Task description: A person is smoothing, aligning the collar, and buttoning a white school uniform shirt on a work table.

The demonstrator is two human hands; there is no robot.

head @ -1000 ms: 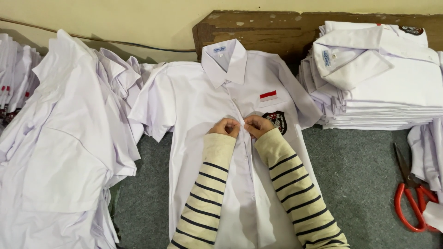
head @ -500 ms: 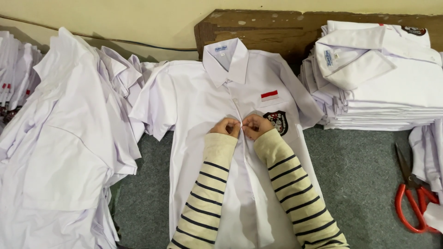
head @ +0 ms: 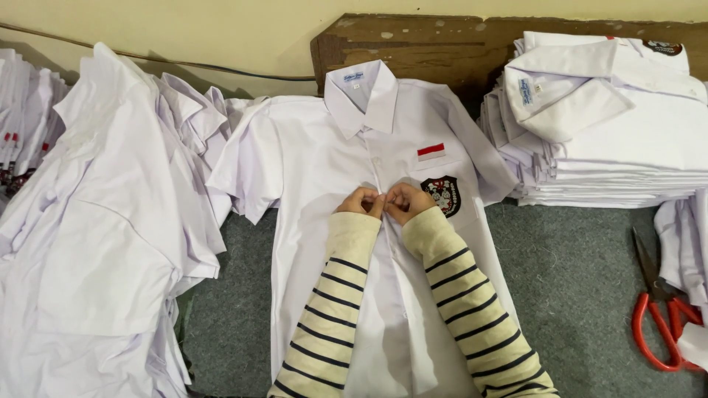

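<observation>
A white short-sleeved shirt (head: 317, 155) lies flat, front up, on the grey carpeted surface, collar pointing away from me. It has a small red and white patch and a dark badge (head: 441, 196) on its chest pocket. My left hand (head: 360, 201) and my right hand (head: 407, 202) meet at the button placket in the middle of the chest. Both pinch the fabric there, fingertips touching. My sleeves are cream with dark stripes.
A loose heap of white shirts (head: 103, 228) covers the left side. A neat stack of folded white shirts (head: 612, 140) stands at the right. Red-handled scissors (head: 660, 317) lie on the grey carpet (head: 575, 280) at the far right. A worn wooden board (head: 435, 44) leans against the wall.
Both hands stay pinched at the same spot on the placket, with only slight finger movement. The shirt has not shifted.
</observation>
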